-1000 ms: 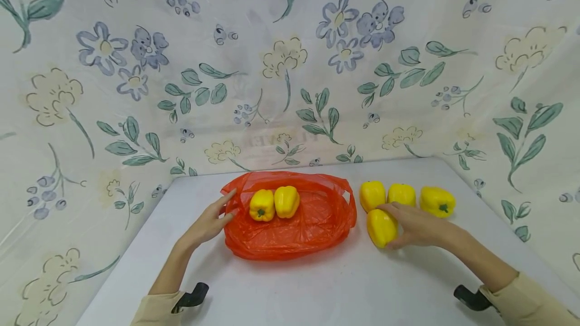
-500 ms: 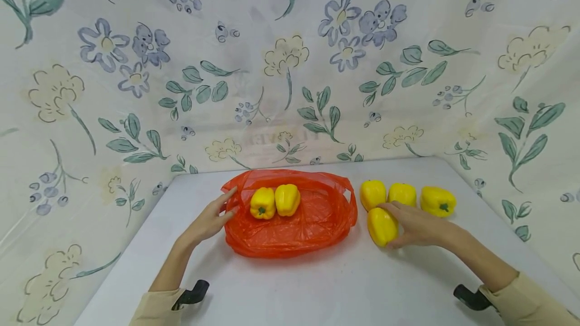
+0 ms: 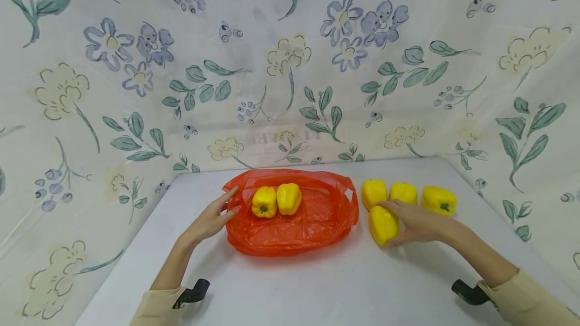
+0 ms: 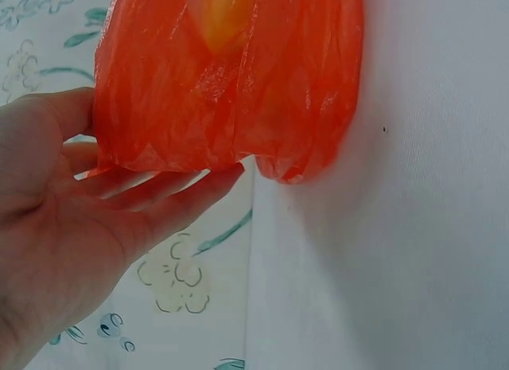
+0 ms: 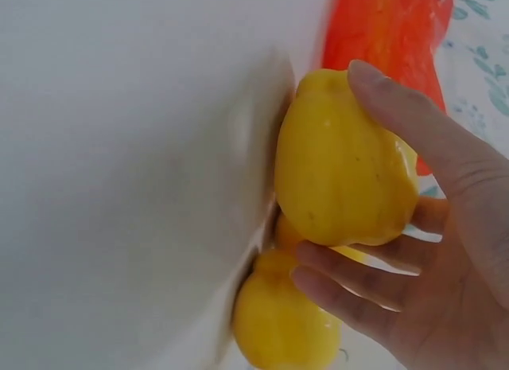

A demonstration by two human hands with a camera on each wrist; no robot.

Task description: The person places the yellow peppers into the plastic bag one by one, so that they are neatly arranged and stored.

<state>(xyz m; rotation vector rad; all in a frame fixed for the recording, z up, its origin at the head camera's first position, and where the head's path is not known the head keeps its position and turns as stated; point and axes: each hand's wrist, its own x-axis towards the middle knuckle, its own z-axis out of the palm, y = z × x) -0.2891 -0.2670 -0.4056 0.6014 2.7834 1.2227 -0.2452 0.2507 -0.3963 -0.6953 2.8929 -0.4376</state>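
Observation:
A red plastic bag point(image 3: 290, 238) lies spread open on the white table, with two yellow bell peppers point(image 3: 264, 202) side by side in it. At the bag's left edge is my left hand point(image 3: 210, 221); its fingers are extended against the plastic, the fingertips partly behind it in the left wrist view. To the right of the bag, my right hand point(image 3: 419, 223) holds a yellow bell pepper point(image 5: 342, 167) between thumb and fingers. In the head view that pepper sits low at the table, in front of two other peppers.
Behind the right hand stand two yellow bell peppers point(image 3: 373, 193) close together, and a third pepper point(image 3: 438, 200) lies on its side to their right. A floral-patterned sheet point(image 3: 290, 89) hangs behind the white table point(image 3: 308, 296).
The head view has shifted very slightly. Both hands, the bag and the peppers keep their places.

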